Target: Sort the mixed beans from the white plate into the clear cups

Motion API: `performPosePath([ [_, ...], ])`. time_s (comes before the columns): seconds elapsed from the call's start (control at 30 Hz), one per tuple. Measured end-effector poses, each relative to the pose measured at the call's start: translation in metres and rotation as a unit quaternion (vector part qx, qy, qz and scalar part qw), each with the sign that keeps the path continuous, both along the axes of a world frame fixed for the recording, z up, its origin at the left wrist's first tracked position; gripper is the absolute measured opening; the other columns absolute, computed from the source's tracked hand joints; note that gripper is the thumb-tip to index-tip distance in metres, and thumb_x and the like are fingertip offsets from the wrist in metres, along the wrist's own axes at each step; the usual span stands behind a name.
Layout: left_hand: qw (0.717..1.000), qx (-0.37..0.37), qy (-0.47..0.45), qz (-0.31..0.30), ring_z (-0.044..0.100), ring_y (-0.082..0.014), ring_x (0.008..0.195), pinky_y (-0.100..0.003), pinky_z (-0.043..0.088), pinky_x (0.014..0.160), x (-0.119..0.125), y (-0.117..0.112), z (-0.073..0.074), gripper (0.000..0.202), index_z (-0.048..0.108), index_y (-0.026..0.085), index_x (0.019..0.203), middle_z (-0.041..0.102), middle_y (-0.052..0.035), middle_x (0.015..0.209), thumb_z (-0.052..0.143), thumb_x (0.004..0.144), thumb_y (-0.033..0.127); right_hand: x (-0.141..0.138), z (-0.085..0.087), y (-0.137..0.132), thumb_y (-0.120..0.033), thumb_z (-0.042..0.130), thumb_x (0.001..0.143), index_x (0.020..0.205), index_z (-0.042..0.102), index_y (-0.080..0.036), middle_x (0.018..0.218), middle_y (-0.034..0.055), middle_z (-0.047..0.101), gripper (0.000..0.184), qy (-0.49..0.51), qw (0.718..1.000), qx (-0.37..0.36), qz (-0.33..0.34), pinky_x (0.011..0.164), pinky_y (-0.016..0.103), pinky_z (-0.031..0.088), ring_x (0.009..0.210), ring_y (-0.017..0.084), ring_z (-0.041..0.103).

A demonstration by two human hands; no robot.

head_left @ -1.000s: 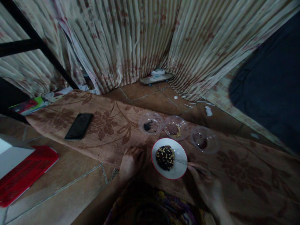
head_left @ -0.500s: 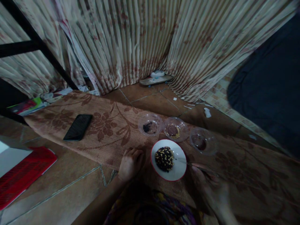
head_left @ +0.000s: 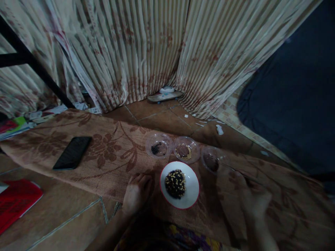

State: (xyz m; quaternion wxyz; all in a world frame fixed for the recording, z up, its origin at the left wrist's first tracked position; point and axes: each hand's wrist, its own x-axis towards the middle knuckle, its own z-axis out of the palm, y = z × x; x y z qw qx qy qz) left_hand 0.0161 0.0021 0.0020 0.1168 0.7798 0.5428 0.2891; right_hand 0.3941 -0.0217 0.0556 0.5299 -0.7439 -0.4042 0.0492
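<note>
A white bowl with a red rim [head_left: 192, 190] holds a mix of black and yellow beans or seeds [head_left: 176, 183]. Behind it stand three clear plastic cups in a row. The left cup [head_left: 158, 156] has some black pieces, the middle cup [head_left: 186, 161] a few yellow ones, and the right cup [head_left: 210, 164] a small dark speck or two. My right hand [head_left: 252, 195] grips thin metal tweezers [head_left: 228, 167], their tips at the right cup's near right side; whether they pinch anything is too blurred to tell. Beside the bowl, my left hand [head_left: 136, 191] rests on the cloth with fingers curled.
A patterned brown cloth [head_left: 117, 174] covers the narrow table. On its left lies a black phone [head_left: 72, 152]. Beyond the table are a skateboard [head_left: 164, 96], scattered white scraps [head_left: 219, 129] and striped curtains [head_left: 146, 52]. A red item [head_left: 19, 202] lies at the lower left.
My right hand has lifted the tweezers out of the bowl and moved them right, up to the right cup. My left hand stays by the bowl. The whole view has shifted a little.
</note>
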Motion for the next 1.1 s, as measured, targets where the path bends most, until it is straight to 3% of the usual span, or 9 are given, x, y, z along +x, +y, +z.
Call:
performPosePath([
  [0.13, 1.0, -0.017, 0.002, -0.005, 0.064, -0.0204, 0.082, -0.036, 0.048, 0.08, 0.0, -0.001, 0.001, 0.017, 0.067, 0.022, 0.093, 0.072, -0.0037, 0.087, 0.051, 0.097, 0.024, -0.029, 0.007, -0.011, -0.051, 0.079, 0.071, 0.087, 0.078, -0.014, 0.092, 0.012, 0.078, 0.04, 0.063, 0.998, -0.008, -0.001, 0.092, 0.05, 0.055, 0.091, 0.031, 0.073],
  [0.3, 1.0, -0.021, 0.0, 0.006, 0.064, -0.0197, 0.083, -0.036, 0.048, 0.082, 0.001, -0.002, 0.0, 0.015, 0.068, 0.022, 0.094, 0.072, -0.0034, 0.088, 0.054, 0.097, 0.024, -0.07, 0.018, -0.029, -0.049, 0.077, 0.072, 0.083, 0.079, -0.02, 0.087, 0.0088, 0.079, 0.031, 0.084, 0.983, -0.088, 0.138, 0.081, 0.041, 0.06, 0.084, 0.027, 0.074],
  [0.4, 1.0, -0.017, 0.0, 0.006, 0.063, -0.0198, 0.083, -0.036, 0.047, 0.081, 0.002, -0.002, 0.0, 0.015, 0.068, 0.022, 0.093, 0.072, -0.0037, 0.088, 0.053, 0.097, 0.024, -0.088, 0.012, -0.033, -0.047, 0.075, 0.077, 0.085, 0.08, -0.021, 0.088, 0.0084, 0.079, 0.028, 0.087, 0.959, -0.135, 0.235, 0.073, 0.034, 0.061, 0.082, 0.024, 0.074],
  [0.5, 1.0, -0.018, 0.001, 0.006, 0.063, -0.0199, 0.084, -0.035, 0.046, 0.081, 0.003, -0.003, 0.002, 0.015, 0.067, 0.021, 0.092, 0.072, -0.0037, 0.087, 0.053, 0.097, 0.023, -0.095, 0.005, -0.032, -0.047, 0.071, 0.081, 0.084, 0.079, -0.022, 0.089, 0.0078, 0.078, 0.027, 0.067, 0.945, -0.145, 0.284, 0.072, 0.03, 0.06, 0.084, 0.023, 0.074],
  [0.63, 1.0, -0.016, 0.001, 0.005, 0.063, -0.0195, 0.085, -0.035, 0.046, 0.08, 0.002, -0.003, 0.001, 0.015, 0.067, 0.021, 0.092, 0.072, -0.0034, 0.088, 0.053, 0.097, 0.023, -0.09, 0.0, -0.031, -0.048, 0.067, 0.085, 0.089, 0.079, -0.023, 0.095, 0.0071, 0.077, 0.028, 0.022, 0.945, -0.16, 0.285, 0.076, 0.03, 0.059, 0.088, 0.022, 0.073],
  [0.83, 1.0, -0.013, -0.007, 0.002, 0.063, -0.0192, 0.083, -0.035, 0.047, 0.081, 0.002, -0.003, 0.0, 0.014, 0.067, 0.021, 0.092, 0.072, -0.0036, 0.088, 0.054, 0.097, 0.024, -0.08, -0.007, -0.041, -0.05, 0.07, 0.082, 0.091, 0.079, -0.023, 0.1, 0.0075, 0.078, 0.029, 0.022, 0.968, -0.15, 0.198, 0.082, 0.034, 0.059, 0.093, 0.024, 0.073],
  [1.1, 1.0, -0.013, -0.003, 0.005, 0.063, -0.0194, 0.083, -0.035, 0.047, 0.081, 0.003, -0.003, 0.002, 0.014, 0.068, 0.021, 0.092, 0.072, -0.0035, 0.088, 0.054, 0.097, 0.023, -0.085, -0.01, -0.04, -0.051, 0.075, 0.077, 0.086, 0.08, -0.022, 0.094, 0.0093, 0.079, 0.031, 0.091, 0.944, -0.179, 0.26, 0.077, 0.034, 0.061, 0.089, 0.026, 0.074],
])
